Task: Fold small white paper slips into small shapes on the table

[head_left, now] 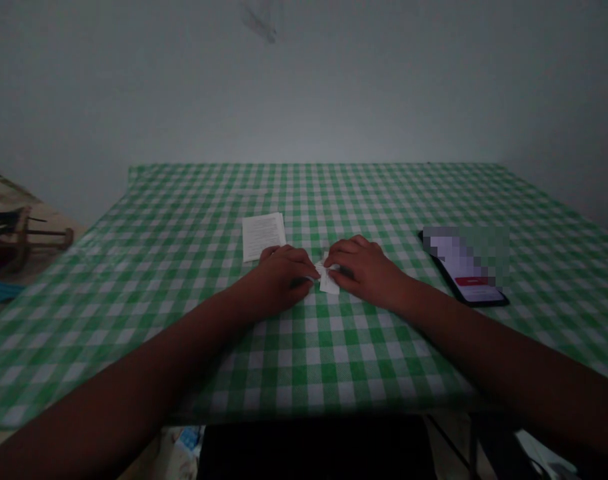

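Small creased white paper sits between left hand and right hand, both grips pinched on it, over green-white checked worktop cloth; flat rectangular printed sheets lie beyond left hand.

The scene was viewed by a single head-worn camera, faced forward and down over the near edge of a checked tablecloth. The left forearm and right forearm were seen from behind, close at the lower sides, with the left hand and right hand framed farther off, near the centre. The wall was taken in beyond, across the top.
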`<state>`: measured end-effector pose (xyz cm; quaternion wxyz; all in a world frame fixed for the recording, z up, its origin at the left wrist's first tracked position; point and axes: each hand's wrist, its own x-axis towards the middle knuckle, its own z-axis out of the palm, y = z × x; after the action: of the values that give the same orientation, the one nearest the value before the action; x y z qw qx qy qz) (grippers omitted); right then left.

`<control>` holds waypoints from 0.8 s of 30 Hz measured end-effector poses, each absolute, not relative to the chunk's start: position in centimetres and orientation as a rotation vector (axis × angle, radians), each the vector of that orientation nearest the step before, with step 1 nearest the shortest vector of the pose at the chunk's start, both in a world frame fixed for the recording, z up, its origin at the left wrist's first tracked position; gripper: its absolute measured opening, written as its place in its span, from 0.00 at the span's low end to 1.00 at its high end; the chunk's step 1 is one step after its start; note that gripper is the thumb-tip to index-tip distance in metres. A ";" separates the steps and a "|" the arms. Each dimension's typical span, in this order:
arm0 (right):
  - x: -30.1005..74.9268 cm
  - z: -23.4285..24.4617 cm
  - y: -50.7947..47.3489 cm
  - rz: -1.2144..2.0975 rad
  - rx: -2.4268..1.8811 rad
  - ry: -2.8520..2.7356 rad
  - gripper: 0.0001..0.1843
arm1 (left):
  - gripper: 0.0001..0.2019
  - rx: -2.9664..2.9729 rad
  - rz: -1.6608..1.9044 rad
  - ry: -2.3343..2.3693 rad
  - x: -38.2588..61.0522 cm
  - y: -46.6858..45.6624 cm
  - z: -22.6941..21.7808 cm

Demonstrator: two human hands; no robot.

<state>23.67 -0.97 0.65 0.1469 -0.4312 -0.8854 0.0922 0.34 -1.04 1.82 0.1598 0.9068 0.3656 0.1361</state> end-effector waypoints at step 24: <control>23.6 0.8 -1.7 0.332 -1.204 -2.516 0.11 | 0.14 2.620 0.427 1.287 1.9 -1.9 1.2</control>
<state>23.65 -1.67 0.83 0.1658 -0.4227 -0.8833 0.1166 1.90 -1.93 1.20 0.0956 0.8840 0.4342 0.1442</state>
